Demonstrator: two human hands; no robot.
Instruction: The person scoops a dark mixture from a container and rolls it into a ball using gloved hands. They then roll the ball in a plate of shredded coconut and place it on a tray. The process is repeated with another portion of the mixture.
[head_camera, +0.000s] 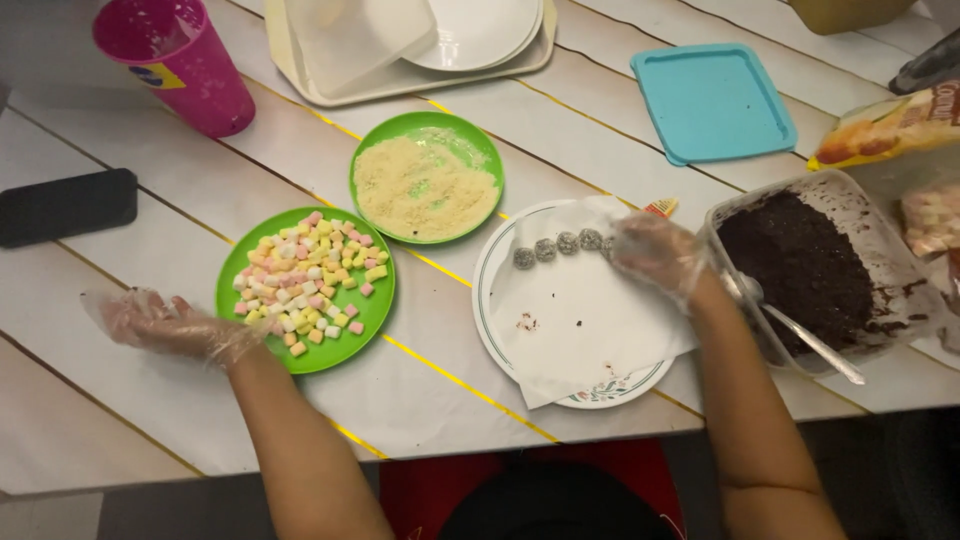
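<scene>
**Hand and Item Positions at the Work Table**

On the white plank table (600, 150), both hands wear thin clear disposable gloves.

Left hand (165, 322): lies flat on the table surface, fingers spread and open, holding nothing. It sits just beside the left edge of the green plate of marshmallows (306, 288), which carries small pink, yellow and white cubes.

Right hand (655, 252): positioned over the right end of a row of coated balls (558, 246) on the paper-lined white plate (570, 305). The fingers curl loosely toward the last ball in the row; whether they grip it cannot be determined because of blur.

Coated balls: four are visible, dark and dusted with pale crumbs, lined up along the upper edge of the paper, touching or nearly touching one another.

Adjacent items:
- Green plate of pale crumbs (426, 178), above and between the two other plates.
- Clear container of dark mixture (815, 270), just right of the right wrist, with a metal spoon (800, 330) resting in it.
- Teal square lid (712, 100), farther back on the table.
- Pink cup (175, 62), far left corner.
- Black phone (65, 205), left edge.
- Tray with white plates (420, 45), at the back.
</scene>
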